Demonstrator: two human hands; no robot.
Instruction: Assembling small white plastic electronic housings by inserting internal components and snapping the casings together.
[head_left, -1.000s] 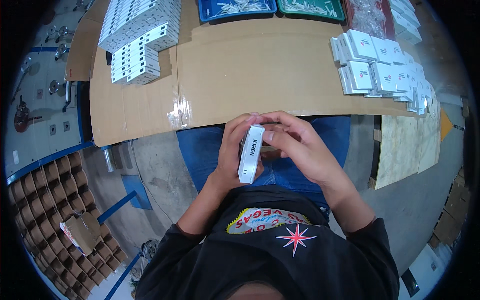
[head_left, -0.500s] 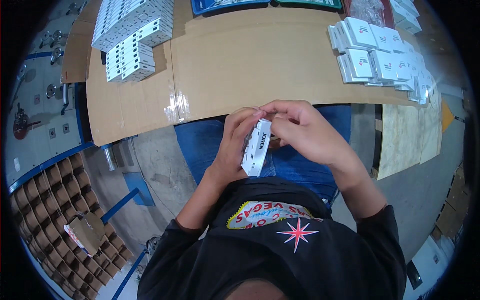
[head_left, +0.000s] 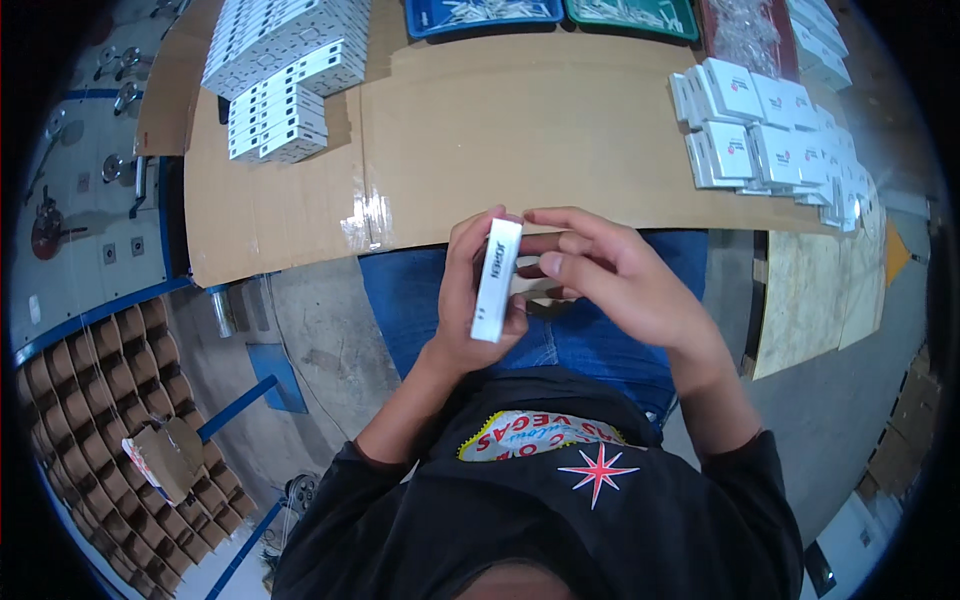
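Note:
Over my lap, just off the near edge of the table, a slim white box (head_left: 494, 290) with dark lettering is held nearly upright. My left hand (head_left: 460, 285) grips it, with fingers along its left side and a fingertip showing at its lower right. My right hand (head_left: 630, 275) is close on the box's right side, its thumb and fingers apart and pointing at it. Whether the farther right fingertips touch the box is hidden behind it.
Cardboard covers the table (head_left: 520, 150). White pieces with black squares (head_left: 290, 80) are stacked at the far left. White boxes (head_left: 770, 145) are piled at the right. A blue tray (head_left: 490, 30) and a green tray (head_left: 630, 28) hold small white parts. A red tray (head_left: 785, 50) holds clear plastic.
The box has turned in my left hand, now showing a plainer side, and shifted slightly left. My right fingers have come away from its top and spread. The whole view has tilted slightly.

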